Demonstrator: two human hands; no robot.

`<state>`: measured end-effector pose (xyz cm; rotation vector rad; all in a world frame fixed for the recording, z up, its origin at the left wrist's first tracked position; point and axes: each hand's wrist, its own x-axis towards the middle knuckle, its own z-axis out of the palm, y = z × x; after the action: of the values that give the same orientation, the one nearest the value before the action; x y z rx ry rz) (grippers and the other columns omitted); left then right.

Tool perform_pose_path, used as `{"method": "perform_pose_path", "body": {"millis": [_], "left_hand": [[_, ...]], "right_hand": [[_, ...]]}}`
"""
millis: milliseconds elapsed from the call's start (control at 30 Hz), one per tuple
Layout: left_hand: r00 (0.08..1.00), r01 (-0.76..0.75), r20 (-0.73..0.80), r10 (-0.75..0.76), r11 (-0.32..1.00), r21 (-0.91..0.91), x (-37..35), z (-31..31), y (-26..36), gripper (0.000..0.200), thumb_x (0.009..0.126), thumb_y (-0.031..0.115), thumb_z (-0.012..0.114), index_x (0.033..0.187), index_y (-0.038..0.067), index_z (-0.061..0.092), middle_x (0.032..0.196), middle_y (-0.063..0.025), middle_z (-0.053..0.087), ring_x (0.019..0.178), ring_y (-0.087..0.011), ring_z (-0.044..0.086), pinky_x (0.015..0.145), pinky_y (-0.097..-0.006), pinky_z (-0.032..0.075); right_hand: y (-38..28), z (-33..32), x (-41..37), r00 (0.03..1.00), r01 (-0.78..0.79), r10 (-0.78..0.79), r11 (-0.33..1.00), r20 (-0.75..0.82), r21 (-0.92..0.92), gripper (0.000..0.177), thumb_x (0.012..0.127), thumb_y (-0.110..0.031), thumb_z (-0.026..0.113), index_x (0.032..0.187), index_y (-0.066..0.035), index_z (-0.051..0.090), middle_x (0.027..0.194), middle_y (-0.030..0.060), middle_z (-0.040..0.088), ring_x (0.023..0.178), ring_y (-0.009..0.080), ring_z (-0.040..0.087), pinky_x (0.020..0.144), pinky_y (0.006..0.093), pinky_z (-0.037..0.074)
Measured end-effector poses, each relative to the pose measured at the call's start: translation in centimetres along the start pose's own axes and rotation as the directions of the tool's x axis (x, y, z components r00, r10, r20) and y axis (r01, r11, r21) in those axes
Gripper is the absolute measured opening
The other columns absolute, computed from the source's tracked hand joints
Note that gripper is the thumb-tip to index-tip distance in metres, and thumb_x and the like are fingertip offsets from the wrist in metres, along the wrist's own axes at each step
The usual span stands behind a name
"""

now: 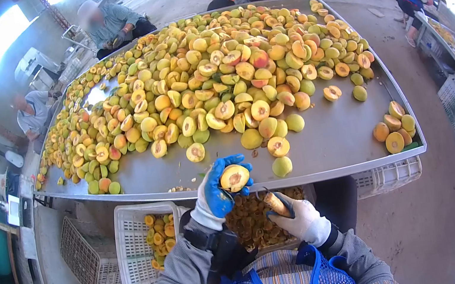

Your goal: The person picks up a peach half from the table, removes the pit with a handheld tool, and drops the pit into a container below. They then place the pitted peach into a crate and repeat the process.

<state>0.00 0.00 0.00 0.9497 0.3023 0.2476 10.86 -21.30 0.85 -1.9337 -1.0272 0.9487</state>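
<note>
My left hand [218, 194], in a blue and white glove, holds a halved fruit [235, 178], its cut face and brown centre turned up, over the table's near edge. My right hand [299, 218], in a pale glove, is closed round the wooden handle of a small tool [276, 203] with a thin curved metal tip. The tool is just right of the fruit, apart from it. Beyond both hands a large heap of whole and halved yellow-green fruit [199, 80] covers much of the metal table [324, 144].
A white crate [134, 260] with fruit halves stands below left, beside an empty-looking crate [81, 256]. Brown pieces [253, 222] lie beneath my hands. A small fruit pile [395, 131] sits at the table's right corner. Several people [115, 25] are around and beyond the table.
</note>
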Motion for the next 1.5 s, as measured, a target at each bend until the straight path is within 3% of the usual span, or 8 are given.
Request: {"method": "perform_pose_path", "body": {"millis": [567,700,800,967,1100,1233,1300,1500], "left_hand": [[0.907,-0.295,-0.258,0.332,0.940,0.170,-5.2,7.8,-6.3,0.037,0.104,0.026,0.040,0.123,-0.004,0.051,0.112,-0.0129,0.061,0.100,-0.0228,0.063,0.088,-0.0376,0.054],[0.863,-0.248,-0.195,0.466,0.727,0.640,-5.2,7.3,-7.3,0.035,0.104,0.026,0.041,0.118,-0.003,0.052,0.106,-0.0111,0.062,0.092,-0.0214,0.065,0.083,-0.0359,0.056],[0.895,-0.208,-0.417,0.158,0.975,-0.077,-4.9,8.0,-6.5,0.036,0.100,0.031,0.048,0.108,-0.003,0.057,0.097,-0.0125,0.064,0.088,-0.0239,0.067,0.075,-0.0356,0.058],[0.898,-0.149,-0.423,0.124,0.988,-0.026,-4.9,8.3,-5.6,0.033,0.095,0.026,0.054,0.100,-0.005,0.063,0.091,-0.0159,0.066,0.079,-0.0268,0.067,0.071,-0.0383,0.059],[0.976,-0.093,-0.198,0.088,0.996,-0.016,-4.9,7.0,-4.1,0.032,0.092,0.021,0.054,0.093,-0.009,0.066,0.086,-0.0174,0.068,0.074,-0.0260,0.068,0.070,-0.0355,0.057],[0.975,0.207,-0.212,-0.070,0.634,0.745,-4.1,7.1,-3.7,0.023,0.079,0.007,0.061,0.095,-0.008,0.069,0.086,-0.0152,0.071,0.075,-0.0183,0.067,0.073,-0.0310,0.055],[0.992,0.123,-0.078,-0.098,0.632,0.765,-4.7,7.1,-3.1,0.022,0.082,0.009,0.058,0.092,-0.008,0.069,0.085,-0.0150,0.070,0.075,-0.0188,0.067,0.073,-0.0306,0.054],[0.937,-0.094,-0.349,0.003,0.965,-0.243,-7.8,2.9,-6.8,0.039,0.095,0.035,0.049,0.095,-0.001,0.063,0.088,-0.0152,0.066,0.074,-0.0278,0.066,0.068,-0.0392,0.055]], "right_hand": [[1.8,4.7,-1.4,0.982,0.090,-0.100,0.994,-0.161,-0.066,0.042,0.086,-0.025,0.063,0.121,-0.003,0.057,0.084,0.0211,0.067,0.079,0.0369,0.067,0.071,0.0451,0.053],[2.6,4.6,-1.2,0.991,0.048,-0.065,0.989,-0.114,-0.139,0.038,0.086,-0.022,0.062,0.119,-0.004,0.057,0.085,0.0213,0.067,0.078,0.0382,0.066,0.069,0.0466,0.052],[1.6,4.9,-2.2,0.999,-0.006,0.007,1.000,-0.051,0.016,0.034,0.085,-0.021,0.062,0.113,-0.003,0.060,0.086,0.0205,0.068,0.079,0.0386,0.066,0.070,0.0460,0.052],[0.1,3.4,-2.5,0.994,-0.102,0.106,0.982,0.017,-0.161,0.031,0.087,-0.025,0.061,0.109,-0.003,0.064,0.091,0.0196,0.069,0.084,0.0326,0.068,0.077,0.0393,0.053],[1.5,3.9,-2.9,0.959,-0.128,0.010,0.907,0.282,0.401,0.037,0.083,-0.022,0.071,0.111,0.000,0.063,0.084,0.0182,0.069,0.079,0.0237,0.069,0.076,0.0345,0.054],[0.0,2.4,-1.8,0.956,-0.064,0.166,0.924,0.242,-0.378,0.026,0.084,-0.023,0.072,0.097,-0.001,0.070,0.088,0.0086,0.071,0.082,0.0159,0.067,0.078,0.0318,0.053],[2.1,3.2,-1.9,0.943,-0.023,0.041,0.998,0.330,-0.058,0.025,0.083,-0.023,0.073,0.097,-0.002,0.071,0.084,0.0080,0.071,0.079,0.0150,0.065,0.076,0.0313,0.052],[7.9,6.6,-0.3,0.783,-0.157,-0.072,0.938,0.618,0.309,0.025,0.080,-0.025,0.075,0.095,-0.005,0.072,0.076,0.0021,0.065,0.072,0.0085,0.058,0.067,0.0272,0.046]]}}
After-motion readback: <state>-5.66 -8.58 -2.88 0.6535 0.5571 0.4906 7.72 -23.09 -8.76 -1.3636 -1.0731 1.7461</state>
